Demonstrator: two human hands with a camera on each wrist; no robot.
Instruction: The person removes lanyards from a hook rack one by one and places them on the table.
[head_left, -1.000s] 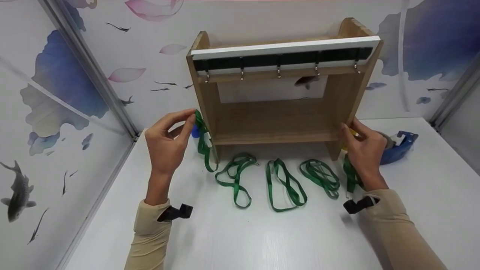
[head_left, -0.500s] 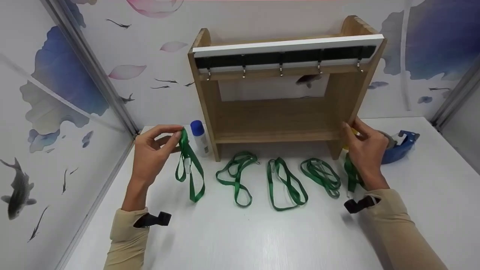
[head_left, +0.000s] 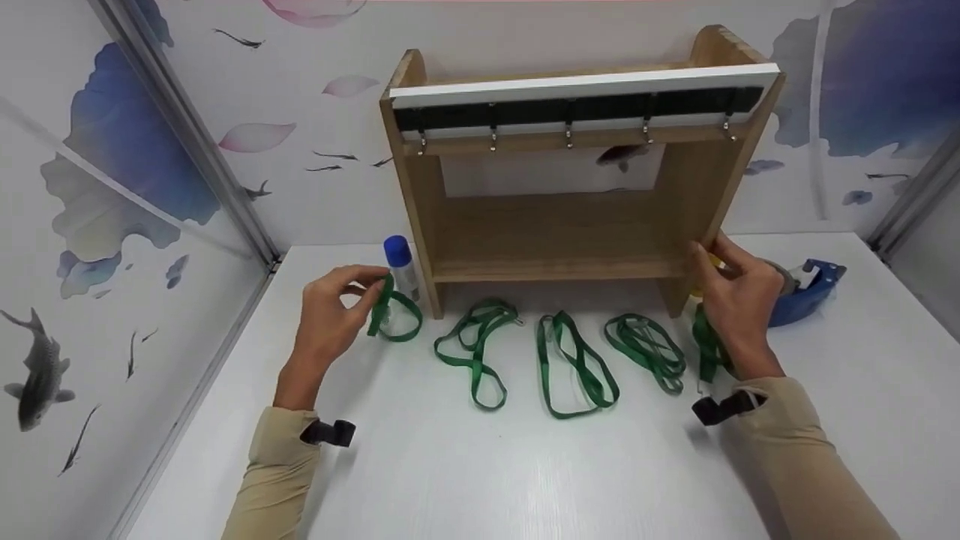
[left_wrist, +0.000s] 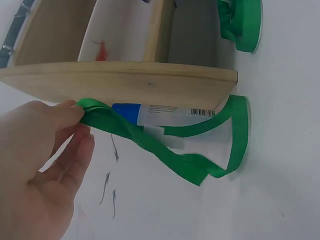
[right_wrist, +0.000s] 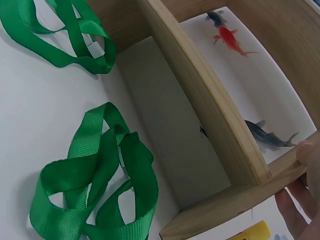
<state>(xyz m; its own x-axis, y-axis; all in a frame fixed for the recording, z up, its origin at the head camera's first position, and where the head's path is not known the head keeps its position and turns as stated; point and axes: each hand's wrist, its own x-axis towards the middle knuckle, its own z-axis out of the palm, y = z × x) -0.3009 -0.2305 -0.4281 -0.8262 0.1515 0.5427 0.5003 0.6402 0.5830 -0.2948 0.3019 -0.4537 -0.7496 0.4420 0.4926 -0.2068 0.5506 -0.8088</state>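
My left hand [head_left: 328, 315] pinches one end of a green lanyard [head_left: 405, 335] between thumb and fingers, left of the wooden shelf [head_left: 555, 271]. In the left wrist view the far loop of that lanyard [left_wrist: 241, 135] reaches the white table. My right hand [head_left: 742, 300] grips the lower part of the shelf's right side panel, thumb on the front side. Another lanyard [head_left: 706, 341] lies partly hidden beside the right wrist. Three more green lanyards lie in front of the shelf: left [head_left: 480, 352], middle [head_left: 577, 367] and right [head_left: 646, 349].
A row of several metal hooks [head_left: 568, 139] runs under the shelf's white front strip [head_left: 585, 81]. A blue-capped glue stick [head_left: 401, 266] stands by the shelf's left side. A blue tape dispenser [head_left: 810, 296] sits at the right, with a yellow item [right_wrist: 255, 232] partly hidden.
My left hand has come down from the shelf's left edge with the lanyard, first leftward, then slightly right. The lanyard hung in the air and now folds toward the table. My right hand keeps its grip.
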